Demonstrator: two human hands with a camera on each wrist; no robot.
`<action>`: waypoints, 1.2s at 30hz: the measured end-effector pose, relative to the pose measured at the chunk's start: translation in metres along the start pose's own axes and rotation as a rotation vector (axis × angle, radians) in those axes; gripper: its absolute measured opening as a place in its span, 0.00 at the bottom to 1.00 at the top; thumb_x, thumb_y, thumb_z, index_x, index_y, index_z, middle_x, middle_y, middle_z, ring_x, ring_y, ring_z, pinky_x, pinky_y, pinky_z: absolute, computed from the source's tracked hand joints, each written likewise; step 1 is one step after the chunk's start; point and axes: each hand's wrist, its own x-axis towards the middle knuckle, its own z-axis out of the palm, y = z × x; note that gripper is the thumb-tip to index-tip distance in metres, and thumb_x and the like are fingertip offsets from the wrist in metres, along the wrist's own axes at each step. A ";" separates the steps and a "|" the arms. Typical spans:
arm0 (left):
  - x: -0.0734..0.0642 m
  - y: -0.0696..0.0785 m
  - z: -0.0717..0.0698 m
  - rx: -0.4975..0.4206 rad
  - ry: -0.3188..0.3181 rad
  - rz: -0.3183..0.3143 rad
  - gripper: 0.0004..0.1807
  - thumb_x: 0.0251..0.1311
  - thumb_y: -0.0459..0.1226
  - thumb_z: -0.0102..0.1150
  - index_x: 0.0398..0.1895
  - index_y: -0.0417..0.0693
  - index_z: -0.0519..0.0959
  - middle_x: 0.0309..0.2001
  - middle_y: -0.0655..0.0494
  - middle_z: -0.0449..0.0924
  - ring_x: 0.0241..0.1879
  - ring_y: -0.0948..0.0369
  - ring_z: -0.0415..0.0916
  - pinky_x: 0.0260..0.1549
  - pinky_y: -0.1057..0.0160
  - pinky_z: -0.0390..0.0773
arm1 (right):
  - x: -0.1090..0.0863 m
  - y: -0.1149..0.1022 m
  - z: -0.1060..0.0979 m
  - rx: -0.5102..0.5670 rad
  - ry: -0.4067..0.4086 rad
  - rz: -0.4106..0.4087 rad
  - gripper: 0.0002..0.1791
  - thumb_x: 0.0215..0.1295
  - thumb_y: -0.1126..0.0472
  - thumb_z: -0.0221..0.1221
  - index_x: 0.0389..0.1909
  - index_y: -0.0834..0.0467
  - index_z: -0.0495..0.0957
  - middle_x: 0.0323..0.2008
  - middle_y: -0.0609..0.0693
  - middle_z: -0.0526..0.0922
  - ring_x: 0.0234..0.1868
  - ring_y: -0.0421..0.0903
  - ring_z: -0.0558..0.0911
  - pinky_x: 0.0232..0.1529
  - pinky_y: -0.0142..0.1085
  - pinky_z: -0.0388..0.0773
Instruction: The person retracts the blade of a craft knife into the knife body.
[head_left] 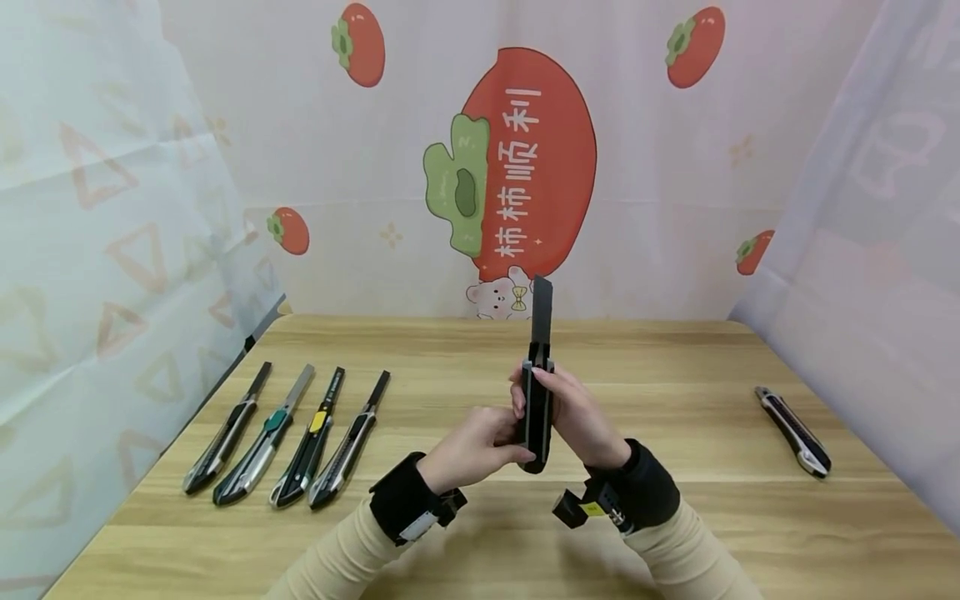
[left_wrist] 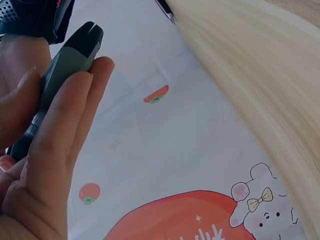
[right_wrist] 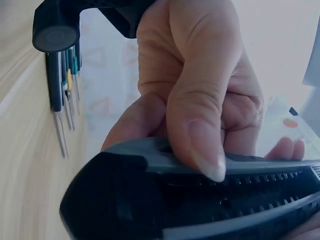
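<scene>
Both hands hold a dark utility knife [head_left: 536,425] upright above the middle of the table, its wide dark blade [head_left: 542,308] out and pointing up. The left hand [head_left: 472,446] pinches the lower end of the handle between thumb and fingers. Higher up, the right hand [head_left: 588,421] grips the handle, with its thumb on the side facing the camera. In the left wrist view, the handle's rounded butt [left_wrist: 92,40] sticks out past the fingers. The right wrist view shows the toothed slot of the handle [right_wrist: 115,195] close up, with a thumb pressed on it.
Several utility knives [head_left: 258,454] lie side by side at the left of the wooden table [head_left: 480,533], blades out and pointing away. Another utility knife [head_left: 795,433] lies alone near the right edge. A printed cloth [head_left: 637,250] hangs behind the table and along both sides.
</scene>
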 end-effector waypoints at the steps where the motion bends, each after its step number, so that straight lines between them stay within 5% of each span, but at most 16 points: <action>1: 0.000 0.000 0.001 -0.004 -0.002 -0.004 0.13 0.56 0.26 0.61 0.44 0.27 0.81 0.40 0.32 0.90 0.39 0.53 0.87 0.35 0.66 0.86 | 0.000 0.000 0.000 0.002 0.006 0.003 0.13 0.78 0.57 0.35 0.43 0.52 0.70 0.29 0.35 0.79 0.33 0.35 0.76 0.43 0.25 0.72; 13: -0.002 -0.001 0.007 -0.046 -0.041 -0.044 0.13 0.56 0.25 0.61 0.44 0.25 0.80 0.39 0.30 0.89 0.41 0.49 0.87 0.38 0.58 0.88 | -0.007 0.004 0.003 -0.010 0.084 0.032 0.14 0.75 0.63 0.32 0.40 0.53 0.68 0.27 0.36 0.75 0.31 0.35 0.74 0.44 0.27 0.71; 21: 0.000 -0.001 0.008 -0.044 -0.052 -0.055 0.13 0.56 0.25 0.60 0.44 0.24 0.80 0.39 0.30 0.89 0.41 0.49 0.87 0.38 0.57 0.88 | -0.007 0.003 0.001 -0.006 0.040 0.015 0.13 0.76 0.62 0.33 0.40 0.53 0.68 0.28 0.36 0.76 0.32 0.36 0.74 0.43 0.26 0.72; 28: -0.003 0.000 0.006 -0.028 -0.053 0.010 0.13 0.55 0.25 0.61 0.43 0.23 0.79 0.37 0.29 0.89 0.38 0.52 0.87 0.35 0.60 0.88 | -0.007 0.003 0.000 -0.012 0.026 0.006 0.13 0.75 0.63 0.34 0.40 0.54 0.68 0.28 0.37 0.76 0.31 0.36 0.74 0.43 0.27 0.72; 36: 0.000 -0.003 0.009 -0.050 -0.055 -0.045 0.13 0.56 0.25 0.61 0.44 0.25 0.80 0.39 0.30 0.89 0.40 0.49 0.87 0.37 0.61 0.88 | -0.006 0.003 0.002 -0.036 0.013 -0.009 0.13 0.74 0.64 0.34 0.39 0.54 0.68 0.27 0.37 0.75 0.31 0.37 0.74 0.43 0.28 0.72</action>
